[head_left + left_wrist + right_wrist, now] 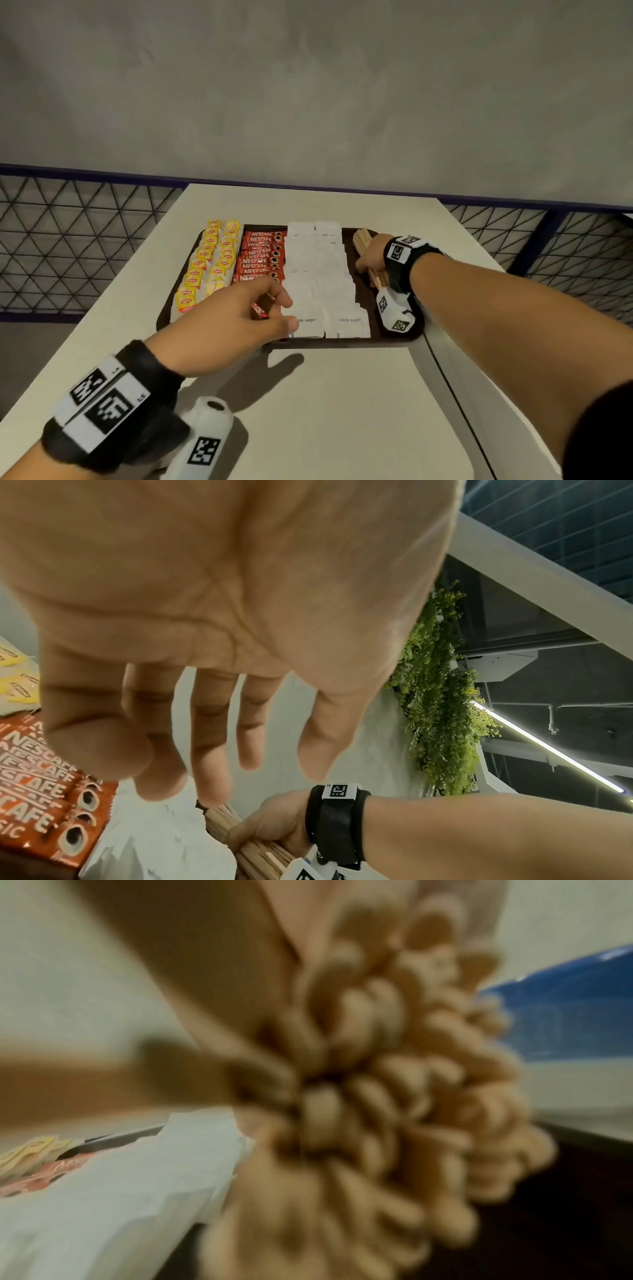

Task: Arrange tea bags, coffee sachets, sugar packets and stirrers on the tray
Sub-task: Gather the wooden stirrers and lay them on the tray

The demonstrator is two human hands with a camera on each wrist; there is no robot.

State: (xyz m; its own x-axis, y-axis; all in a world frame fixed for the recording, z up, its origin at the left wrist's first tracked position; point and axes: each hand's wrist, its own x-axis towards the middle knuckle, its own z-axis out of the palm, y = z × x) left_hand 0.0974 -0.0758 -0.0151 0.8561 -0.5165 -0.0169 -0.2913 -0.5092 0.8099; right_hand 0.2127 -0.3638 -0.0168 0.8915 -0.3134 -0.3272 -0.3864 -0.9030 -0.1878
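Paper sachets fill a dark, round-cornered tray [368,301] on the pale tabletop [342,404]: yellow tea bags [205,260] at left, glossy red coffee sachets [262,255], then flat white sugar packets [318,274]. At the tray's right end, the right hand [375,255] grips a bundle of thin wooden stirrers [363,240]. The left hand [236,318] hovers over the near sachets, fingers relaxed, holding nothing.

Red coffee sachets [262,255] under my hand read "NESCAFE" — one shows "CLASSIC" partly; the flat white paper sugar packets [310,320] near me read "white sugar".
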